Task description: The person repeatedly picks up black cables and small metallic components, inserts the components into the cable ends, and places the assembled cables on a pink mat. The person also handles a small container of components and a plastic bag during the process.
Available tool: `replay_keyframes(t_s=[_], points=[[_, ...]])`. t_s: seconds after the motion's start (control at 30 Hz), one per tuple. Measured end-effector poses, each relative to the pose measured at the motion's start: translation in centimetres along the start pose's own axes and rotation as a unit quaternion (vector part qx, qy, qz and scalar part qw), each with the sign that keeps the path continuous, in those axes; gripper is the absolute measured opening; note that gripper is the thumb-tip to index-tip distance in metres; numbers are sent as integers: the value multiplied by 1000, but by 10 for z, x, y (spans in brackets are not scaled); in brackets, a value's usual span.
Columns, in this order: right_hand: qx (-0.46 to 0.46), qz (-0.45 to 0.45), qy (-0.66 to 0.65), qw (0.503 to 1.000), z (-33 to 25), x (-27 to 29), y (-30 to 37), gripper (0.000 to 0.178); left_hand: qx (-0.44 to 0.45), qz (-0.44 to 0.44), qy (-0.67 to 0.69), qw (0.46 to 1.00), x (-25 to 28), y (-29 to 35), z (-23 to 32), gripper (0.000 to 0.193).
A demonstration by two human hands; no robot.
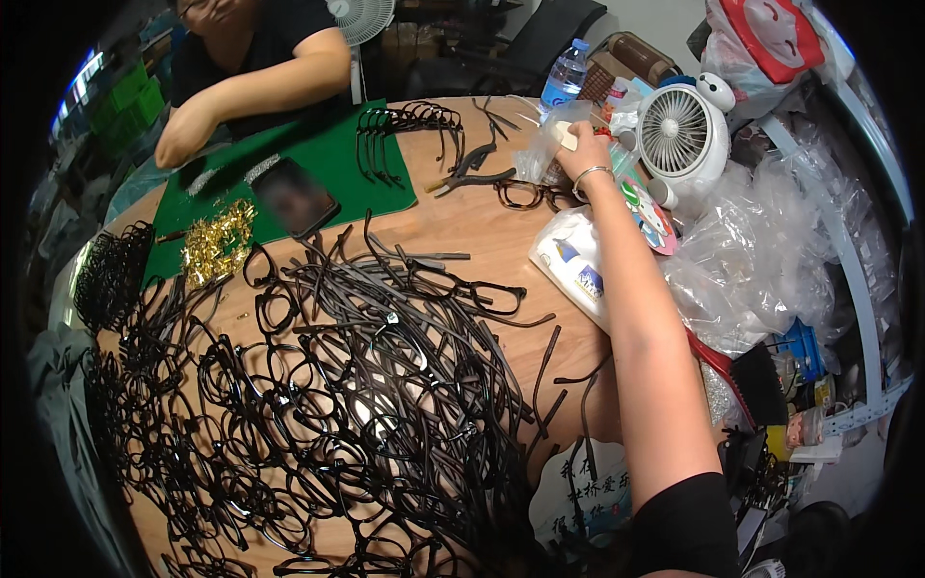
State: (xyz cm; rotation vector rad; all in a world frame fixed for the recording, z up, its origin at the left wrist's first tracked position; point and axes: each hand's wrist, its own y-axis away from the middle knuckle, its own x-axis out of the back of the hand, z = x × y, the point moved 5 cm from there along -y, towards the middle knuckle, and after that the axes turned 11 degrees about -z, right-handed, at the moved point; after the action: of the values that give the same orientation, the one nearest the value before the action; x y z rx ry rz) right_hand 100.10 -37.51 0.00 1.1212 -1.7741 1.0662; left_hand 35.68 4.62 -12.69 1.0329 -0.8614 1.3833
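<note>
My right arm reaches far across the table's right side. At its end my right hand [586, 152], with a bangle at the wrist, is closed on a small cream-coloured piece [566, 136] whose kind I cannot make out. A crumpled clear plastic bag [536, 159] lies against the fingers; I cannot tell whether they grip it too. Just beyond stands a water bottle [565, 75]. Below the hand are brown eyeglasses [520, 196] and pliers [472, 179]. A white soft pack [576, 260] lies beside my forearm. My left hand is out of view.
Black eyeglass frames [279, 405] and loose dark temple arms [434, 347] heap over the table. A green mat [376, 207] bears gold-coloured small parts [220, 241], a phone [294, 197] and more frames [414, 120]. Opposite sits a person [260, 87]. A white fan [679, 135] stands right.
</note>
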Motion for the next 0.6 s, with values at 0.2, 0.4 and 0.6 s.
replay_keyframes(t_s=[0.2, 0.4, 0.6], points=[[-75, 3, 78, 994, -14, 13, 20, 86, 6, -10, 9, 1000, 3, 7, -1, 39], [-88, -1, 17, 996, -28, 29, 40, 88, 3, -1, 20, 1000, 8, 20, 1, 39], [14, 116, 13, 993, -54, 99, 69, 82, 11, -7, 39, 999, 16, 54, 5, 39]])
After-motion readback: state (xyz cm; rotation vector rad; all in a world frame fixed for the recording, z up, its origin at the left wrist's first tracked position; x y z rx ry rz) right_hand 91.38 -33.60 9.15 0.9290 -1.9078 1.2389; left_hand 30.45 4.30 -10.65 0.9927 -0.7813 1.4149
